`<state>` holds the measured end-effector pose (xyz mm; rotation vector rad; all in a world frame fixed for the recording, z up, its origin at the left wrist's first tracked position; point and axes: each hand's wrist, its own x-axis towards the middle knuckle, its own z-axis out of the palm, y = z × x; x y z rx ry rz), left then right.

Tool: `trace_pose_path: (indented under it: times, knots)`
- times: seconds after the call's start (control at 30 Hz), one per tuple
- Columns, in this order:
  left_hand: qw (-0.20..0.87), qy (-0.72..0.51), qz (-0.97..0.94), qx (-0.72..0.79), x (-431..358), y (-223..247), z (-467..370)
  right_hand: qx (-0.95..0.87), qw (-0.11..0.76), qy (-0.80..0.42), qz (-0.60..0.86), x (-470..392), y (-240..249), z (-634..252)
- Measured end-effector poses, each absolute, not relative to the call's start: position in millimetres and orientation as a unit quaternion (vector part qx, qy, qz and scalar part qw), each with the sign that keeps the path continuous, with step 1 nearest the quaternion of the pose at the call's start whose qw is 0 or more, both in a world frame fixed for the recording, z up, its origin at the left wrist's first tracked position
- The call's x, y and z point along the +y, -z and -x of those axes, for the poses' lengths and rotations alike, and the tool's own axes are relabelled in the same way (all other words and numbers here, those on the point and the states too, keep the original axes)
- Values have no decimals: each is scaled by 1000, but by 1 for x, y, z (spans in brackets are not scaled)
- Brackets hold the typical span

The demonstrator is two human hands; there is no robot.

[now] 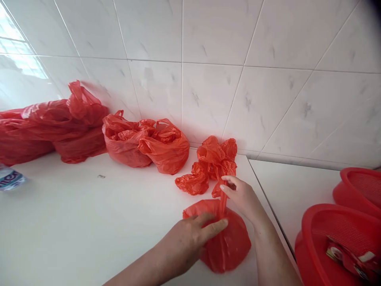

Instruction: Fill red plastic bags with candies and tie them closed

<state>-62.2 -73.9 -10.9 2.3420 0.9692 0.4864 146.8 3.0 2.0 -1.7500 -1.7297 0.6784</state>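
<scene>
A full, rounded red plastic bag (235,238) sits on the white tabletop before me. My left hand (196,236) is closed on its top, with the thumb and forefinger at the base of the gathered neck. Just beyond, my right hand (241,196) pinches the upper end of that neck, which is drawn up into a narrow strip. What the bag contains cannot be made out through the plastic. Right behind my right hand lies a heap of crumpled red plastic bags (212,157), close to the tiled wall.
Several bulky red bags (166,149) line the wall to the left. A clear bottle with a label (11,178) lies at the left edge, and a small object (101,176) rests on the table. At right, a red plastic basket (312,238) holds packets; another red basket (345,186) stands behind.
</scene>
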Motion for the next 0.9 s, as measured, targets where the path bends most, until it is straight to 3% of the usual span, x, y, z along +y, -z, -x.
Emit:
trace_pose_path:
  times: [0.13, 0.23, 0.47, 0.63, 0.8, 0.9]
  knots:
    - [327, -216, -828, 402, -74, -1, 102, -655, 281, -238, 660, 2, 0, -141]
    - [298, -276, -774, 486, -75, -13, 149, -670, 274, -254, 641, 2, 6, -135]
    - [32, -341, -668, 661, -66, -27, 257, -704, 235, -291, 604, 2, 18, -112]
    - [-108, -294, -598, 738, -49, -12, 310, -736, 245, -287, 562, -6, 20, -89]
    - [-89, -301, -640, 701, -40, 12, 301, -772, 208, -243, 550, -7, 40, -65]
    - [17, -331, -688, 646, -37, 24, 262, -805, 167, -198, 533, -7, 54, -57]
